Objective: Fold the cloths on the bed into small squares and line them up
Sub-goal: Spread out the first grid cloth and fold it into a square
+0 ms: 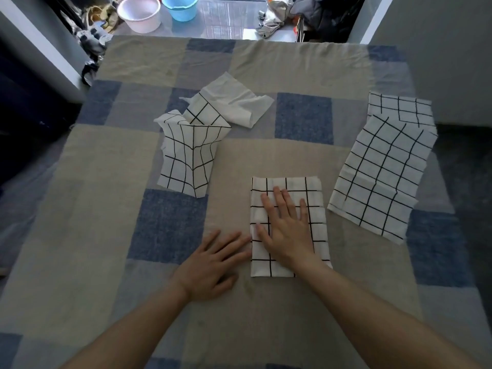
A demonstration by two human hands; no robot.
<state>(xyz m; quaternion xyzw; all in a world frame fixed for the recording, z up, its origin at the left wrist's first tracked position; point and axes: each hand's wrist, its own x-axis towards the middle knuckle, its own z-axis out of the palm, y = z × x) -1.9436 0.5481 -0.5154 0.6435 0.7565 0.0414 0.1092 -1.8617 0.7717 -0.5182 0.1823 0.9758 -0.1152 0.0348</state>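
While right hand [286, 230] presses, folded cloth [314, 209], white, black-gridded, seemingly doubled

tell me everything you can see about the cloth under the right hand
The folded cloth is white with a thin black grid, looks like light woven fabric, and lies flat as an upright rectangle, not yet a small square, on the checked bedspread. The right hand presses on it with straight fingers; the left hand lies beside its left edge, fingertips about touching it.

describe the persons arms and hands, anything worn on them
Both forearms are bare up to the frame's edge, with no sleeves in view. The left hand and right hand show no gloves, rings, watch or bracelet.
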